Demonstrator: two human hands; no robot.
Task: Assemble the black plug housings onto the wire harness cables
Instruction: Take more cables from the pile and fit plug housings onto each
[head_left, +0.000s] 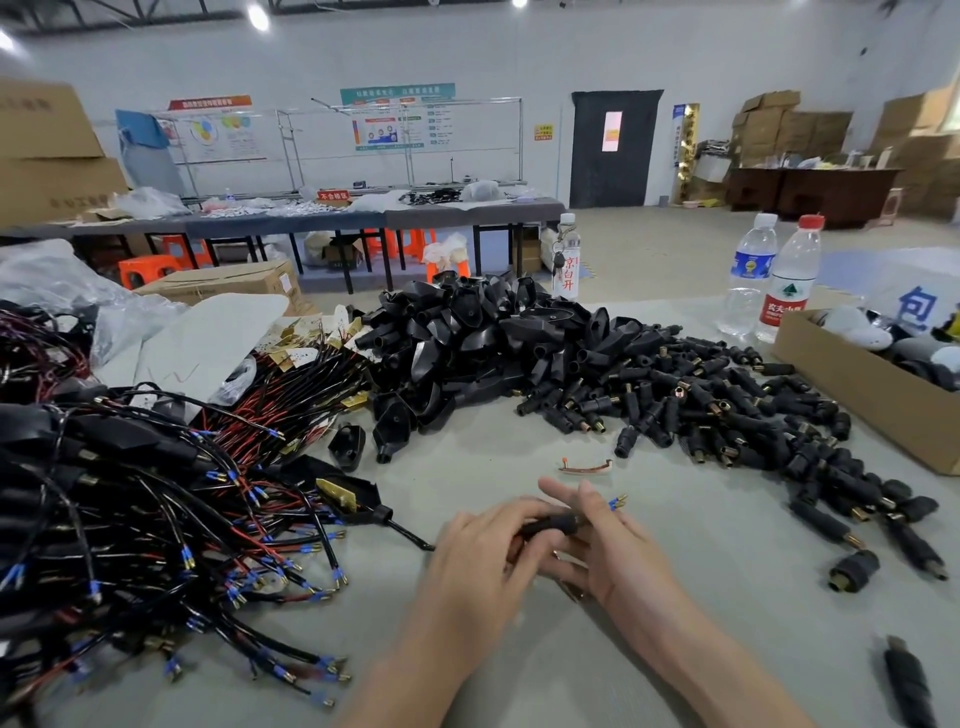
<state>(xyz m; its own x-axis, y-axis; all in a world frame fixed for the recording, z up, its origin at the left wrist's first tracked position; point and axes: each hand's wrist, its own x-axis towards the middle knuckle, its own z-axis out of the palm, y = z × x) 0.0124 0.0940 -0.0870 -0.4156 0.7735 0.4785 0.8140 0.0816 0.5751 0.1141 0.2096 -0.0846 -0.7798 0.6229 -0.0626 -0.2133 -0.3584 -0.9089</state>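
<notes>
Leftmost, wire harness cables (156, 519) heaped on the table (467, 457), left hand (475, 564) with fingers (501, 515) curled round a black plug housing (553, 524) at centre, right hand (615, 553) gripping it too, blue terminals (618, 502) poking out, loose housings (701, 410) piled beyond, cardboard box (883, 405).

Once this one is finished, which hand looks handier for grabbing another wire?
Probably the left hand: the wire heap lies on its side. The right hand sits farther off and would have to cross over the plug both hold.
</notes>
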